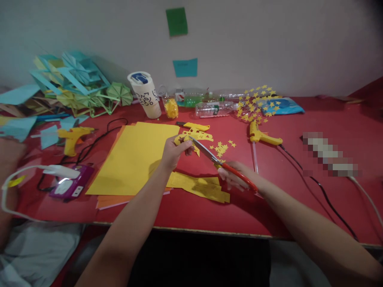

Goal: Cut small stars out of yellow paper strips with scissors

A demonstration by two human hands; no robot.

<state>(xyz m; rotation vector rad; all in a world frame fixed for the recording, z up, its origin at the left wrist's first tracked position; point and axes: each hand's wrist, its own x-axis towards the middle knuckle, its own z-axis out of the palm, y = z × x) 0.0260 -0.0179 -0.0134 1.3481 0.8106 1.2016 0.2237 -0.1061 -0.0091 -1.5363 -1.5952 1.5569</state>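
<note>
My left hand [175, 150] is closed on a small piece of yellow paper [180, 139] held above the red table [269, 207]. My right hand [237, 177] grips red-handled scissors [223, 162], whose blades point up-left and meet the paper's edge. Small cut yellow stars [221, 148] lie just behind the scissors. Yellow offcuts [203, 187] lie under my hands. A stack of yellow and orange sheets [134, 159] sits to the left of my left hand.
Two yellow glue guns [73, 137] [263, 137] lie with cords trailing. A paper cup [146, 95], plastic bottles [214, 108], a star cluster [257, 103], folded paper crafts [77, 83] and a purple power strip [72, 185] stand around. Another person's arm [8, 175] is at the left edge.
</note>
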